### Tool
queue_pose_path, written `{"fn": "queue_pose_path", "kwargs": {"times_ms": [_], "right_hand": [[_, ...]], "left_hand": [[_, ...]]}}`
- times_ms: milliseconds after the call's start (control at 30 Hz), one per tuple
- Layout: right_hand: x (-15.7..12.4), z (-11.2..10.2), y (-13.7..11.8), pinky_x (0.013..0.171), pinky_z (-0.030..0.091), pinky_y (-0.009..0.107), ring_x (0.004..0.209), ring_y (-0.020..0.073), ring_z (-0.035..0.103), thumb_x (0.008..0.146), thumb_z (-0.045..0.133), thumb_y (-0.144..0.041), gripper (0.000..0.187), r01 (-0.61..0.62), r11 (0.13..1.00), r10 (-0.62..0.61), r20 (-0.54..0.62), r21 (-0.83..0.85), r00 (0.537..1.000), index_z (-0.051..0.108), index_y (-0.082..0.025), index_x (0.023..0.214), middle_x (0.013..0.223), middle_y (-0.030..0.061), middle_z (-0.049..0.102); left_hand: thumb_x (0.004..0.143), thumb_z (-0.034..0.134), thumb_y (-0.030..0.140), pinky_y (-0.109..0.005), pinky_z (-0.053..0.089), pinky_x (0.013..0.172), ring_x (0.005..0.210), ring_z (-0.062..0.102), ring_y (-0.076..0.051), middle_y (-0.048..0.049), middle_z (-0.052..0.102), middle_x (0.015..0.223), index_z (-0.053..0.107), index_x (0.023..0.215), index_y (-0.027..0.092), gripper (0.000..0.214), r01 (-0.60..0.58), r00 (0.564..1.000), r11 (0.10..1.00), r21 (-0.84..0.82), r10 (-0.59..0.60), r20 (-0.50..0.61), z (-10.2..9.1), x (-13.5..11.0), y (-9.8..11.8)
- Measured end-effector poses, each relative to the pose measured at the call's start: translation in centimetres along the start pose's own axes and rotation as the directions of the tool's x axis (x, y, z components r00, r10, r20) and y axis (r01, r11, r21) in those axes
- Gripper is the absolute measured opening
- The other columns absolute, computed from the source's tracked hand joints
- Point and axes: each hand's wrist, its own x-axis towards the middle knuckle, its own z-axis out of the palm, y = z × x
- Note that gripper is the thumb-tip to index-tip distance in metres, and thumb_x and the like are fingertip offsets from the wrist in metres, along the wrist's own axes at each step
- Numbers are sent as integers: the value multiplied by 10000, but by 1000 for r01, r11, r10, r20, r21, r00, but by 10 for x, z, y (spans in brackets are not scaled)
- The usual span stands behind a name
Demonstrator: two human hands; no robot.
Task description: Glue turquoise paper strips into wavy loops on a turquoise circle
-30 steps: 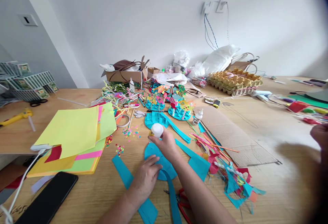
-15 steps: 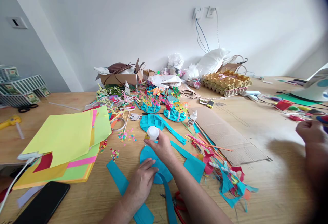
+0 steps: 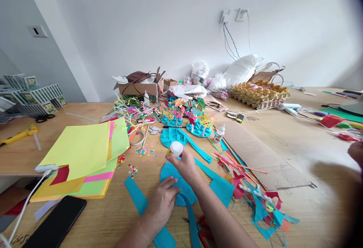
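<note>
**Bottle stays put over the blue disc; it is mostly your view that has swung**

Compared with half a second ago, your bottle (image 3: 176, 149) has hardly shifted against the blue disc (image 3: 170, 169): the scene slides rightward because your head has turned, so the work looks to be at the same stage. The bottle hangs tilted above the disc's far part, white round end up towards you; its other end is hidden, so you can't confirm whether anything flows out.

Your right hand (image 3: 187, 164) is closed around the bottle with bent fingers. Your left hand (image 3: 164, 197), palm down, fingers together and lightly bent, rests on the disc's near left part, just as before. A curved blue strip (image 3: 191, 217) runs from beside its fingertips towards you; whether they grip it cannot be told.

Close by, a wide blue strip (image 3: 134, 191) passes under your left forearm, and red-handled pliers (image 3: 204, 231) lie partly behind your right. Beyond the bottle sits a strip-covered disc (image 3: 170, 136), then fish-topped discs (image 3: 200, 127), with an upright white bottle (image 3: 219, 134) to their right. At the far right edge, a co-worker's hand (image 3: 356, 151) now shows only in part.
</note>
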Motion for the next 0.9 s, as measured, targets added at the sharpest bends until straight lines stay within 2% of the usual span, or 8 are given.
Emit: {"fn": "queue_pose_path", "kwargs": {"times_ms": [333,500,900], "right_hand": [[1,-1,5,595,451,274,666,173,553,657,640,-372,270,-35,998,36,-9,60,999,553,-172,816,728,15,604],[2,0,10,622,462,291,699,192,576,646,654,-388,319,-62,994,59,31,88,998,549,-163,846,758,31,624],[-1,-1,4,620,447,283,710,190,579,666,639,-372,280,-34,999,33,57,24,998,530,-174,831,755,26,620]], "left_hand": [[724,516,6,-376,520,844,1039,575,-217,-63,664,1039,685,851,210,294,8,1000,1000,-22,-9,-7,3,-2,-2],[720,522,-4,-385,509,860,1045,570,-219,-67,660,1050,684,861,208,302,21,1000,1000,-17,-21,9,3,-2,-1],[711,567,-5,-368,505,871,1049,566,-228,-85,655,1055,683,847,177,256,14,1000,1000,7,-14,25,0,0,1]]}}
